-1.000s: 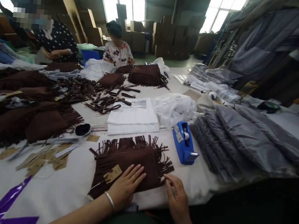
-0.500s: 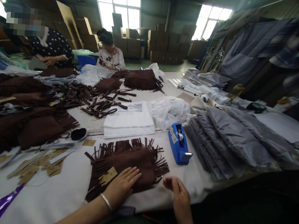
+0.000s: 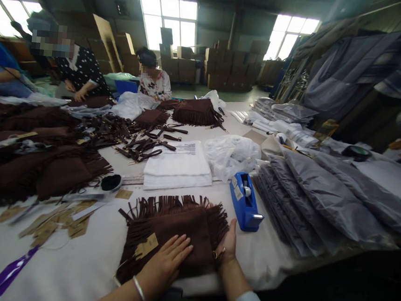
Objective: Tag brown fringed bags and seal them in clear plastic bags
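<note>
Right fingers moved partly under pouch; left fingers atop.

Single view, from camera worn on person's head, faced forward and tilted down over bench. Hands sat close, low at centre, with forearms in from bottom edge. Bench's near edge showed at lower right; its surface ran away to middle distance. Beyond, far off along top, stood stacked boxes and windows. Field was wide.
</note>
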`<move>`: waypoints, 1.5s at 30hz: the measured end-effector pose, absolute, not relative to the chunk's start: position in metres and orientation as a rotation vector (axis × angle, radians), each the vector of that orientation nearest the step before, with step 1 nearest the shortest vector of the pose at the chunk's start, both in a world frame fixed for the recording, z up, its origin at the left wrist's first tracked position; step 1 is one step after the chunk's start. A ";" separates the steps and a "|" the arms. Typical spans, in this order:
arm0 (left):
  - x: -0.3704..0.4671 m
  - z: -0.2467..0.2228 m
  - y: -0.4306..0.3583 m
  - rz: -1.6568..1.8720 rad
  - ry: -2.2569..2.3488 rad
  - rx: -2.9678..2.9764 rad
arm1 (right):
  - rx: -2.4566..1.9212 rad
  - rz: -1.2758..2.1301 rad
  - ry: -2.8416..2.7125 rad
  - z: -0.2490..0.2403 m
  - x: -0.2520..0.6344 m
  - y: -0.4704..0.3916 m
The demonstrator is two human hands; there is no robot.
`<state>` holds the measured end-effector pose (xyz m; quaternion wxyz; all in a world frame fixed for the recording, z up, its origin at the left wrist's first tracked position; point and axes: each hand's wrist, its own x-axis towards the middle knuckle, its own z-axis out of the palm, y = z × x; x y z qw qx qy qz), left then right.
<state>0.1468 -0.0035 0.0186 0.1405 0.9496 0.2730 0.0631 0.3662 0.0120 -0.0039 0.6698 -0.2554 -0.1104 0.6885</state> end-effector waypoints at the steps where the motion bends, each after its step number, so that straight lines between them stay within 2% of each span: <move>1: 0.147 0.019 -0.003 0.159 0.778 2.724 | -0.638 1.483 -0.341 -0.004 0.370 0.014; 5: 0.146 0.034 -0.008 0.246 0.655 2.662 | -1.059 1.160 -0.989 -0.001 0.367 0.017; 9: 0.126 0.057 -0.010 0.717 0.707 2.590 | -1.380 0.824 -1.835 0.001 0.339 0.016; 12: 0.091 0.062 0.001 1.052 1.041 2.345 | -1.488 0.639 -2.180 0.006 0.324 0.012; 16: 0.029 0.049 0.025 1.118 1.571 1.522 | -1.176 0.936 -2.017 0.013 0.336 0.000; 21: -0.024 0.034 0.042 0.891 1.350 0.564 | -1.381 1.223 -0.790 0.002 0.398 0.012; 23: -0.030 0.033 0.052 0.788 1.253 0.438 | -1.399 1.525 -0.571 0.001 0.418 0.032; 26: -0.027 0.032 0.078 0.643 1.106 0.423 | -1.342 1.964 -0.575 0.010 0.423 0.066; 31: -0.002 0.022 0.134 0.439 0.823 0.373 | -1.125 2.400 -0.633 0.025 0.382 0.117; 35: 0.028 0.010 0.169 0.309 0.727 0.342 | -1.051 2.501 -0.607 0.020 0.349 0.143; 40: 0.059 0.007 0.188 0.226 0.643 0.467 | -1.141 2.420 -0.779 0.020 0.334 0.157; 45: 0.059 0.040 0.162 0.322 0.631 1.080 | -1.121 2.075 -1.471 0.049 0.339 0.133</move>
